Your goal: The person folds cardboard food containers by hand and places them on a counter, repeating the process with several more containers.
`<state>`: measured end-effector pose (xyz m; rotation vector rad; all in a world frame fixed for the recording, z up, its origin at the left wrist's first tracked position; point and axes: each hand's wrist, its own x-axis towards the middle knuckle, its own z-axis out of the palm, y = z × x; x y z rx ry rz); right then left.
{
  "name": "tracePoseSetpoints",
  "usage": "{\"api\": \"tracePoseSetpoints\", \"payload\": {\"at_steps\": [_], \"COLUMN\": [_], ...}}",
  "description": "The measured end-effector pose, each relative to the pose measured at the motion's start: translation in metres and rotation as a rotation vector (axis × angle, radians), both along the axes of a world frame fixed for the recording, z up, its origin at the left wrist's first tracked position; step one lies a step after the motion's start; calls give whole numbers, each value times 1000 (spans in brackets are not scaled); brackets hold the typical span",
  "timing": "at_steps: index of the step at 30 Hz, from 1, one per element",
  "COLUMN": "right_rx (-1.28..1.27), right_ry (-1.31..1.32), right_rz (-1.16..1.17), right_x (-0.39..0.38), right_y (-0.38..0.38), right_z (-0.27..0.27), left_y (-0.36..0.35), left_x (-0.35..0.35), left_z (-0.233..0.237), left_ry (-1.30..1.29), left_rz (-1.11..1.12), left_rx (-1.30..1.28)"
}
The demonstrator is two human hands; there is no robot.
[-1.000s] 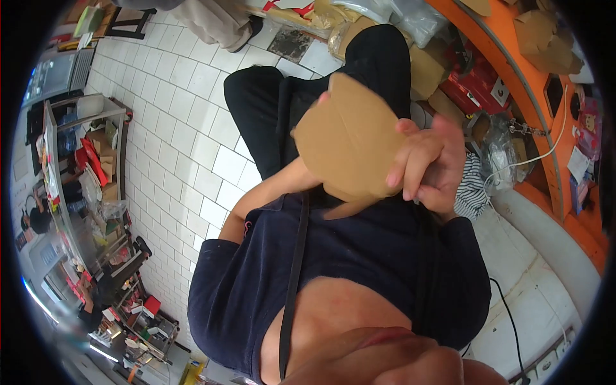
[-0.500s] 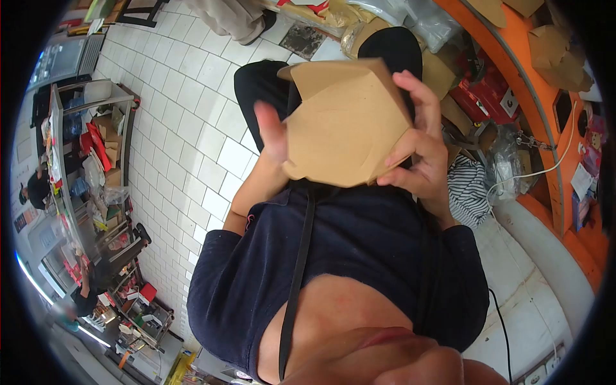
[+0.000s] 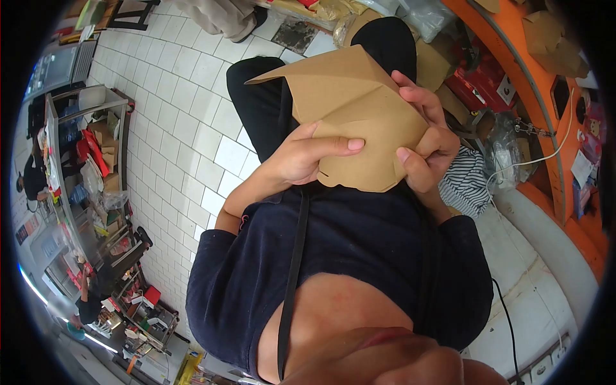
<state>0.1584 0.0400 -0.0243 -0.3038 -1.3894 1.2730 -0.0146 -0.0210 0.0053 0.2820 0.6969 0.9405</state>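
Observation:
A brown cardboard piece (image 3: 359,122), creased and partly folded, is held in front of my torso, over my lap. My left hand (image 3: 308,154) grips its lower left part, the thumb lying across the front face and the other fingers hidden behind. On the right side, my right hand (image 3: 428,144) pinches the edge between thumb and bent fingers. A pointed flap of the cardboard reaches out to the upper left, and the lower edge is curved with a small dark slit near my left hand.
White floor tiles (image 3: 173,115) lie to the left, with a loaded shelf cart (image 3: 96,160) beyond. An orange table (image 3: 542,96) curves along the right, holding a phone and folded cardboard. A striped cloth (image 3: 465,183) and plastic bags are by my right arm. Other people stand at far left.
My left hand has moved right, from the cardboard's left edge onto its face, thumb now pressing there. The cardboard has changed shape, its upper flap now spreading out to the left.

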Motion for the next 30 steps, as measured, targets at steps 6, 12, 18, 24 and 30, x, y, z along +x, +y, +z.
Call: {"api": "tracePoseSetpoints", "payload": {"at_steps": [6, 12, 18, 24, 30], "right_rx": [-23, 124, 400, -53, 160], "right_ry": [159, -254, -881, -754, -958], "right_rz": [22, -174, -449, 398, 70], "right_x": [-2, -10, -21, 4, 30], "right_y": [0, 2, 3, 26, 17], "right_z": [-16, -6, -18, 5, 12], "left_y": [-1, 2, 12, 25, 2], "left_x": [2, -1, -12, -28, -11], "left_z": [-8, 7, -4, -26, -72], "left_ry": [-48, 52, 285, 430, -765], "left_rz": [24, 82, -19, -649, -225], "left_rx": [20, 30, 77, 76, -50]}}
